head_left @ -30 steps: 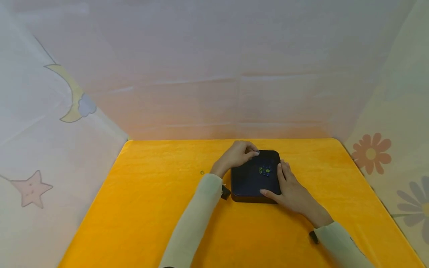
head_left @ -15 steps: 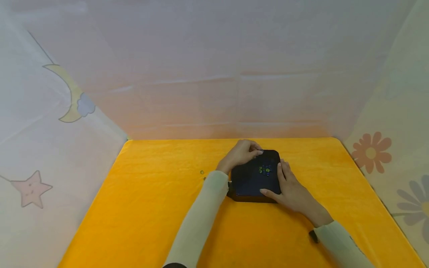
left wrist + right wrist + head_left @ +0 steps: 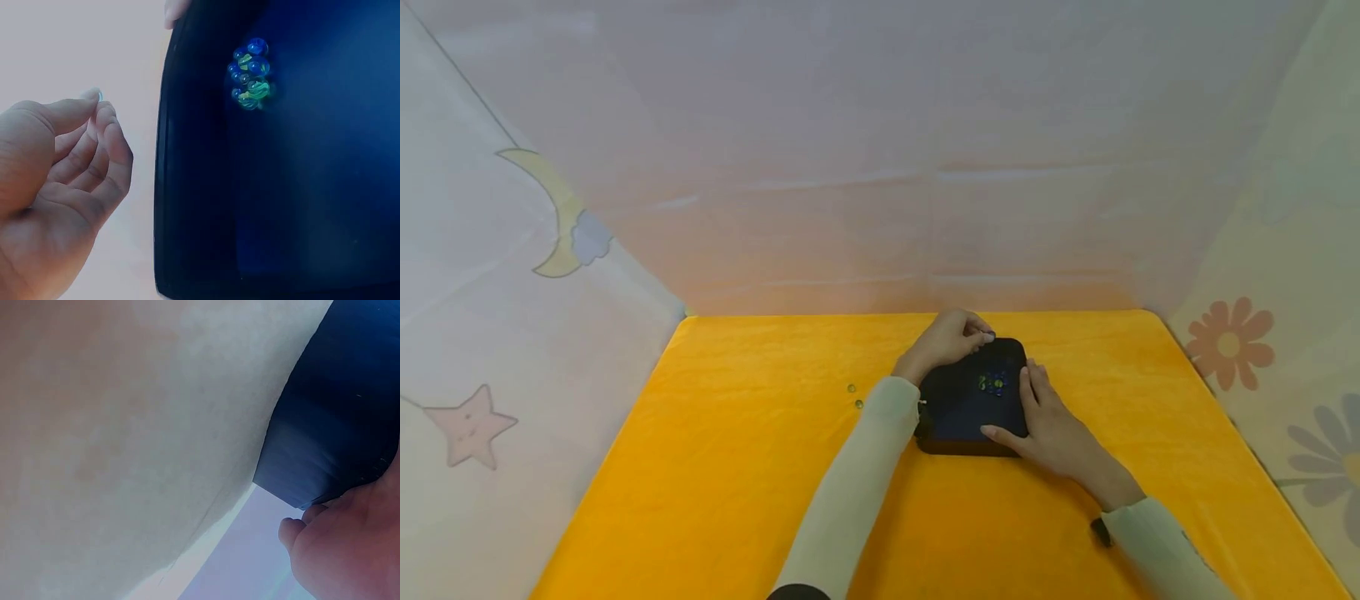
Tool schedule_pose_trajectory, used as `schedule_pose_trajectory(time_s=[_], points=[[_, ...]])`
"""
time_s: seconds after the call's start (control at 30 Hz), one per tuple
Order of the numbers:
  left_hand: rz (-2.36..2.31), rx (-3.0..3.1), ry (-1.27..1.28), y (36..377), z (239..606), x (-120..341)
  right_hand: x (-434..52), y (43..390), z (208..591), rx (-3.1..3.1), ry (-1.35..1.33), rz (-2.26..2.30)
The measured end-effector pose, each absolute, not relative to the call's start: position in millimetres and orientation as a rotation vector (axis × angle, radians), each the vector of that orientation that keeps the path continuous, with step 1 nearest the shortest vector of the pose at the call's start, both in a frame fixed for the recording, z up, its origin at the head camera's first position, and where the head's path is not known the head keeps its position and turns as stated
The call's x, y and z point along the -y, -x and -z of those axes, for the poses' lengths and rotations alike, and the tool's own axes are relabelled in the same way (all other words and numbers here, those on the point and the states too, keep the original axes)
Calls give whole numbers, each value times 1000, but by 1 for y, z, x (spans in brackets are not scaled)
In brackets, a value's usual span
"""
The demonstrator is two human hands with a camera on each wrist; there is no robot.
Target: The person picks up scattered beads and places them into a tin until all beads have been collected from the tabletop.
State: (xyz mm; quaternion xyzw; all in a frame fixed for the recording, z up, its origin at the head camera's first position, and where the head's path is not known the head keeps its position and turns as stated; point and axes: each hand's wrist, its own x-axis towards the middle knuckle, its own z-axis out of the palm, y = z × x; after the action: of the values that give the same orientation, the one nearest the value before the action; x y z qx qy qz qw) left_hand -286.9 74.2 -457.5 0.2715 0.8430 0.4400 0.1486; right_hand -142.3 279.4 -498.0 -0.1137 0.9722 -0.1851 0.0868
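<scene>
A dark, shallow, square tray (image 3: 951, 408) with rounded corners lies between both hands. Inside it, toward its far right part, sits a cluster of blue and green glass marbles (image 3: 250, 75). My left hand (image 3: 947, 340) is at the tray's far edge. Thumb and index finger pinch a small clear marble (image 3: 100, 95), mostly covered by the fingertips and just outside the rim in the left wrist view. My right hand (image 3: 1060, 437) rests on the tray's right side, thumb stretched over the near right corner and straight fingers along the side wall.
Two small clear marbles (image 3: 859, 404) lie on the yellow cloth (image 3: 737, 467) left of the tray, near the left sleeve. Behind the table stands a pale wall covering (image 3: 812, 233), with printed side panels to left and right.
My left hand has shifted a little to the right along the tray's far edge, its forearm uncovering a second marble on the cloth. The right hand and tray have stayed in place.
</scene>
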Motion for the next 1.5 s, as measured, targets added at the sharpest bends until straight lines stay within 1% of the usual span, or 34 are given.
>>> schedule_pose_trajectory(time_s=[0.57, 1.03, 1.5], points=[[-1247, -2446, -760, 297, 473, -80, -280, 143, 501, -2898, 349, 561], [-1246, -2453, -675, 293, 467, -76, -278, 142, 497, -2896, 345, 551], [-1167, -2514, -740, 289, 459, -67, -280, 142, 500, -2897, 340, 547]])
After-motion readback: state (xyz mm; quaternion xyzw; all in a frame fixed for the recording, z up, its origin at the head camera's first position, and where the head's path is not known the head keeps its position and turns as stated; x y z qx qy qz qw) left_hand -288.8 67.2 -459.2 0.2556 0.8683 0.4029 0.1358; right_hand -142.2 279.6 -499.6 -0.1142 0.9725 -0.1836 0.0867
